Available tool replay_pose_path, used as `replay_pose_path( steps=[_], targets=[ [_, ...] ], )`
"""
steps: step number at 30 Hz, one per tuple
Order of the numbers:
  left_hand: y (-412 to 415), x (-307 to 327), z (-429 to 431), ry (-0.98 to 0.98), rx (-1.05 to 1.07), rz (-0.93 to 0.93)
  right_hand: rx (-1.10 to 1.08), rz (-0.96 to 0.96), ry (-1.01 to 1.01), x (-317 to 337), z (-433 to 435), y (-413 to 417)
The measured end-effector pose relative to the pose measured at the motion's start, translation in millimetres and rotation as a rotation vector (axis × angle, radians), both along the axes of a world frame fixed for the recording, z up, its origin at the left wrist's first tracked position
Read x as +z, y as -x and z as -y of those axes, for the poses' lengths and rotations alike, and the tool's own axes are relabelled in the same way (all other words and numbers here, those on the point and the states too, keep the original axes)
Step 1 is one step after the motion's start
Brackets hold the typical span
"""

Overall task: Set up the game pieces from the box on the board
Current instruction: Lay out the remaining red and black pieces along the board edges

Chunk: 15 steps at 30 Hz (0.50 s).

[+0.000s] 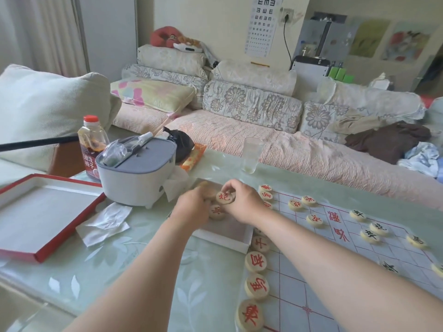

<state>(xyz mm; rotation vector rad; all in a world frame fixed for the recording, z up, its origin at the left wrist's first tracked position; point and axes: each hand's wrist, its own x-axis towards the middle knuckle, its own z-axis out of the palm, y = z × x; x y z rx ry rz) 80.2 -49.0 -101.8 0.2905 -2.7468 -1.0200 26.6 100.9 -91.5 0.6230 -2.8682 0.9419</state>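
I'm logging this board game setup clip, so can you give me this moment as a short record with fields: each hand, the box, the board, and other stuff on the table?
right hand: over the box, fingers pinching a red-lettered piece
left hand: in the box, on other pieces
box: white, shallow, open, left of the board
board: white sheet with red lines; red-lettered pieces along its left edge, black-lettered pieces on the right
lid: red-edged, lying upturned at far left
other items: grey-lidded container, sauce bottle, glass
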Motion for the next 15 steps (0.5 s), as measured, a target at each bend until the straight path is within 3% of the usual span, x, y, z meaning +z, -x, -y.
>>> replay_pose_path(
  steps=[7, 10, 15],
  targets=[
    [0.3, 15.7, -4.9, -0.636, 0.038, -0.083, 0.168, 0.014, 0.093, 26.2, 7.1, -9.4],
    [-1.7, 11.8, 1.7, -0.656, 0.157, -0.068, 0.145, 0.055, 0.036, 18.9, 11.0, -9.9],
    [-5.7, 6.5, 10.4, -0.622, 0.18, -0.026, 0.071, 0.092, -0.273, -7.1, 11.7, -5.0]
  ],
)
